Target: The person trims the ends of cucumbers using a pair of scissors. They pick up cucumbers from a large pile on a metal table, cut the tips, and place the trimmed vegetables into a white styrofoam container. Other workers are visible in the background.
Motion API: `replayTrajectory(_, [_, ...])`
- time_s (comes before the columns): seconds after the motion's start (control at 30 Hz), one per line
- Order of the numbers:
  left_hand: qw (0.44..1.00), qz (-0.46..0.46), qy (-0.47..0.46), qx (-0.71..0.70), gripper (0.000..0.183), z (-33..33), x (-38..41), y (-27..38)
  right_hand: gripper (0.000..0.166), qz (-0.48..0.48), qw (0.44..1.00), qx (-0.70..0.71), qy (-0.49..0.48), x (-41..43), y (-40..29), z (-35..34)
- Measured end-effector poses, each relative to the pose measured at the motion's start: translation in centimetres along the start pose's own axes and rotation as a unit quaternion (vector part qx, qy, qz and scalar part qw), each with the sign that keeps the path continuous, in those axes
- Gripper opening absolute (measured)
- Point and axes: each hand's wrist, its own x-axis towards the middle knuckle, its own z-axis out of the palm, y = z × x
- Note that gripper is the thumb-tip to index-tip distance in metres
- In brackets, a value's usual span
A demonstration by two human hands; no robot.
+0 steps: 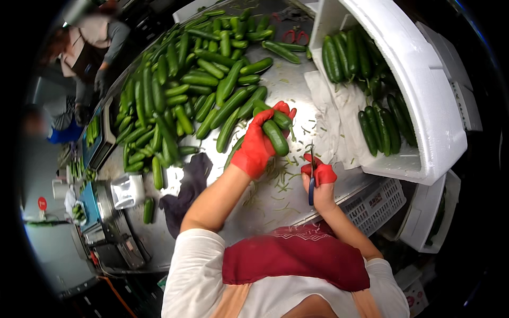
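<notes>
My left hand [258,145], in a red glove, is closed around a few cucumbers [275,137] above the metal table [254,214]. To its right, my right hand [320,177], its fingers partly covered in red, holds scissors [311,181] with a dark blue handle, blades pointing away from me. Whether the blades are apart cannot be told. Cut green stem bits [284,179] lie scattered beneath and between the hands. A large heap of cucumbers [199,79] spreads beyond my left hand. At the right, a white foam box [437,99] on its side holds rows of cucumbers [381,129].
A white cloth [338,119] runs into the foam box. A dark cloth [187,190] lies near my left forearm. Red-handled scissors [295,37] rest at the back. Scales [104,139] stand left, a plastic crate [377,206] below right. Other people [93,47] stand far left.
</notes>
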Motion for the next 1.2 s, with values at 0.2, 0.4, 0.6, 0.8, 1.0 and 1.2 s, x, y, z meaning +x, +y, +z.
replayTrajectory(0.2, [0.996,0.054,0.009,-0.075,0.044,0.0,-6.6,-2.9,0.035,-0.031,0.991,-0.113,-0.065,0.0,-1.6,0.8])
replayTrajectory(0.4, [0.995,0.039,0.023,-0.093,0.040,-2.1,-8.5,-4.1,0.048,-0.106,0.989,-0.102,-0.016,0.4,-2.4,1.1])
replayTrajectory(0.6, [0.994,0.085,0.065,-0.032,0.041,-1.9,-8.9,-5.6,0.029,-0.118,0.988,-0.092,-0.026,-1.6,-0.5,-0.1])
replayTrajectory(0.8, [0.987,0.101,0.033,-0.124,0.039,0.3,-8.6,-4.6,0.042,-0.072,0.984,-0.145,-0.067,-3.0,-2.2,-1.9])
replayTrajectory(1.0, [0.974,0.103,-0.002,-0.200,0.043,1.4,-7.8,-4.5,0.054,-0.064,0.988,-0.087,-0.108,-2.4,-3.4,-1.3])
replayTrajectory(1.2, [0.982,0.175,-0.075,-0.003,0.044,-2.9,-8.4,-3.0,0.012,-0.108,0.993,0.005,-0.055,-2.4,-3.9,1.4])
